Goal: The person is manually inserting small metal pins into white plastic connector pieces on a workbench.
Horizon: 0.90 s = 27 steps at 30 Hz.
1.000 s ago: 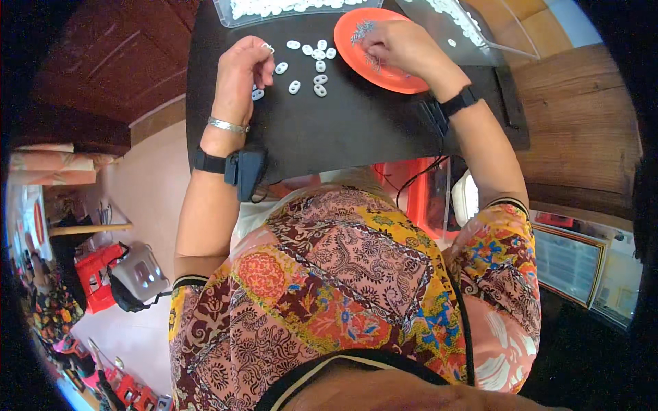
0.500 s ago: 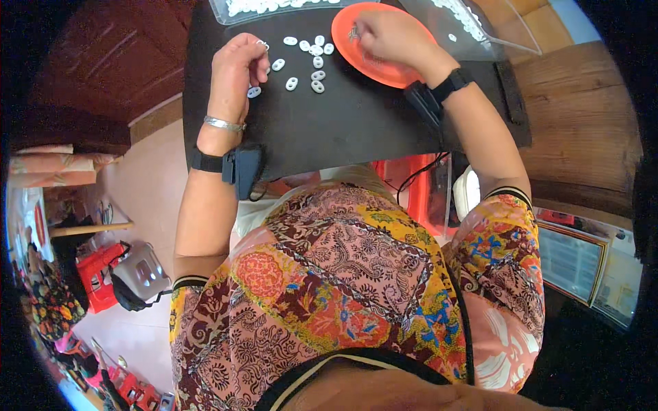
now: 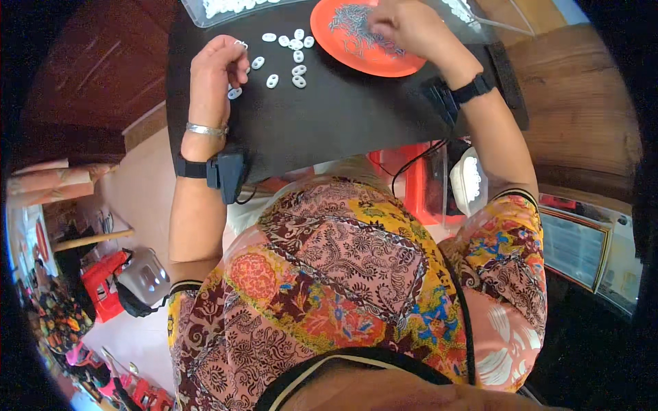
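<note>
Several small white oval plastic links (image 3: pixel 286 58) scattered on black tabletop (image 3: pixel 343 116), left of round orange plate (image 3: pixel 367 41). Left hand (image 3: pixel 216 68) curled, fingertips pinched on one link. Right hand (image 3: pixel 411 27) over plate's fine metal pieces; grip cannot be told. Single piece best picked, hands kept low.

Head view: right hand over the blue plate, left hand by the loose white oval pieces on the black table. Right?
Not quite. The plate is orange, not blue, as the head view shows. The right hand is over it, and the left hand is by the white oval pieces on the black table.
</note>
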Motion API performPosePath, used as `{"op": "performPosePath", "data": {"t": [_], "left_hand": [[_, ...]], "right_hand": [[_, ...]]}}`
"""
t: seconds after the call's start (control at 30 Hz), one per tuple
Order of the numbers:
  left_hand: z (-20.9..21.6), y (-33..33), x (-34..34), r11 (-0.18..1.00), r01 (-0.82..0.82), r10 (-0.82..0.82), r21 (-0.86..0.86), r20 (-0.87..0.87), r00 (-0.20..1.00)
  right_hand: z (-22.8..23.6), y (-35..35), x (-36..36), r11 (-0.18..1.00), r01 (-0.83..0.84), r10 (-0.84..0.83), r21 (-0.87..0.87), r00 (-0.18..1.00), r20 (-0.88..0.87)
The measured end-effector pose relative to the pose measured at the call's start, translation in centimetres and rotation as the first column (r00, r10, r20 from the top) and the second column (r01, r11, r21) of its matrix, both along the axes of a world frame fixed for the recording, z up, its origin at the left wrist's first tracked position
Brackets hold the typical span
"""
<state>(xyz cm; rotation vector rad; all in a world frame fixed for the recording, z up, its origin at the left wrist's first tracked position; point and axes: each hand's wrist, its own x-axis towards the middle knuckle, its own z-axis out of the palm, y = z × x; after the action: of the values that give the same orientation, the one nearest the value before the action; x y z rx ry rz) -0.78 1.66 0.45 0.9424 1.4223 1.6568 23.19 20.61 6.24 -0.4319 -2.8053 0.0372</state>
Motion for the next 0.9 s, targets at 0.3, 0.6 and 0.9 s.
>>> {"op": "performPosePath", "data": {"t": [0.3, 0.6, 0.9], "left_hand": [[0.3, 0.1, 0.1, 0.999, -0.01, 0.01, -0.046, -0.008, 1.0], [0.6, -0.3, 0.2, 1.0, -0.008, 0.009, -0.021, 0.014, 1.0], [0.2, -0.2, -0.1, 0.999, 0.022, -0.03, 0.046, 0.171, 0.985]], "right_hand": [[-1.5, -2.1, -0.1, 0.996, -0.093, 0.089, 0.003, 0.961, 0.26], [-2.2, -1.3, -1.2, 1.0, 0.005, -0.004, -0.003, 0.916, 0.401], [-1.4, -0.4, -0.7, 0.909, 0.136, -0.076, -0.394, 0.983, 0.164]]}}
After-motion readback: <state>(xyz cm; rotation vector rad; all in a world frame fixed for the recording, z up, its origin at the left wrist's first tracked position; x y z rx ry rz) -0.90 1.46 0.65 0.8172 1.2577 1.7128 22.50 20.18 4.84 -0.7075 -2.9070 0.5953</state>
